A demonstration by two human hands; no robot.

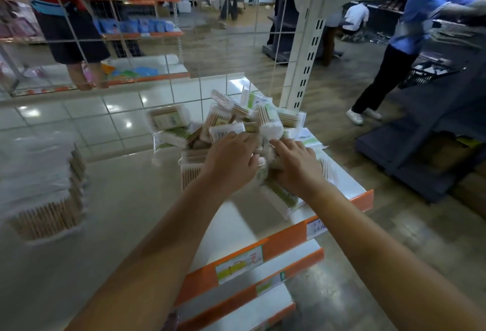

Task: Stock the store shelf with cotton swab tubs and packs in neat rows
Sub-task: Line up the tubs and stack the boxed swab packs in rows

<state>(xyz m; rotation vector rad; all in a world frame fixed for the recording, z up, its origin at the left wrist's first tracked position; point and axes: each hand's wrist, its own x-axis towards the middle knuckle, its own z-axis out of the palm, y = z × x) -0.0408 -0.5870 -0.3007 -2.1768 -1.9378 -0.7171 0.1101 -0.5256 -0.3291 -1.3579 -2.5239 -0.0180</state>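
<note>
Reaching into a jumbled heap of clear plastic cotton swab packs (pixel 231 123), the left hand (pixel 231 158) lies palm down with fingers curled over the packs; whether it grips one cannot be told. The right hand (pixel 295 162), just beside it, presses down on a pack with fingers spread. The heap sits at the far right end of the white metal shelf (pixel 147 199) with its orange front strip (pixel 284 244). At near left, a neat stack of wooden-stick swab packs (pixel 50 199) stands apart. Sorting well probably means lifting one pack at a time, turning labels forward and squaring edges. Price tags (pixel 239 263) and pack labels are too blurred to read.
</note>
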